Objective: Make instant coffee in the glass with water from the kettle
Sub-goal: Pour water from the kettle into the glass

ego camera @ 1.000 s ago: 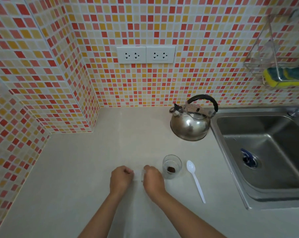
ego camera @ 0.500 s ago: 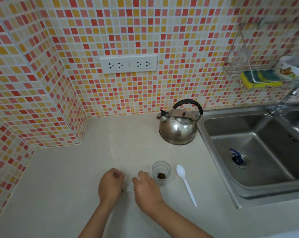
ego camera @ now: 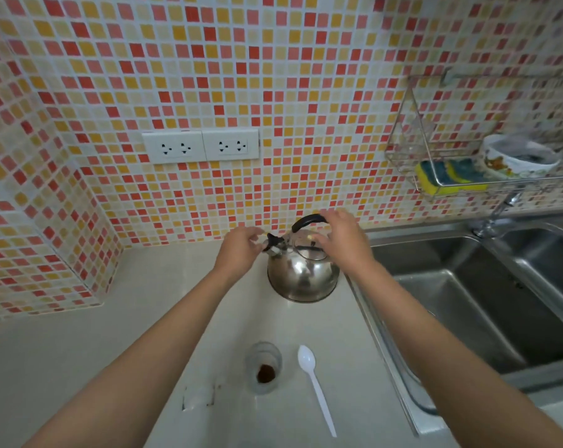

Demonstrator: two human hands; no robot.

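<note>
The steel kettle (ego camera: 302, 273) with a black handle stands at the back of the counter, beside the sink. My left hand (ego camera: 241, 250) is at its spout, fingertips pinched on the black spout cap. Over the right end of the handle, my right hand (ego camera: 343, 240) has its fingers spread and touching the handle, not closed around it. The small glass (ego camera: 263, 367) stands near the front of the counter, between my forearms, with brown coffee granules at its bottom. A white plastic spoon (ego camera: 317, 386) lies just right of the glass.
A torn clear sachet (ego camera: 197, 396) lies left of the glass. The steel sink (ego camera: 486, 286) fills the right side, with a tap (ego camera: 496, 215) behind it. A wire rack (ego camera: 448, 176) on the tiled wall holds a sponge and a bowl. Two wall sockets (ego camera: 201, 146) sit above the counter.
Both hands left the sachet near the glass and reached back to the kettle. The sachet now lies on the counter. The view tilted and moved closer.
</note>
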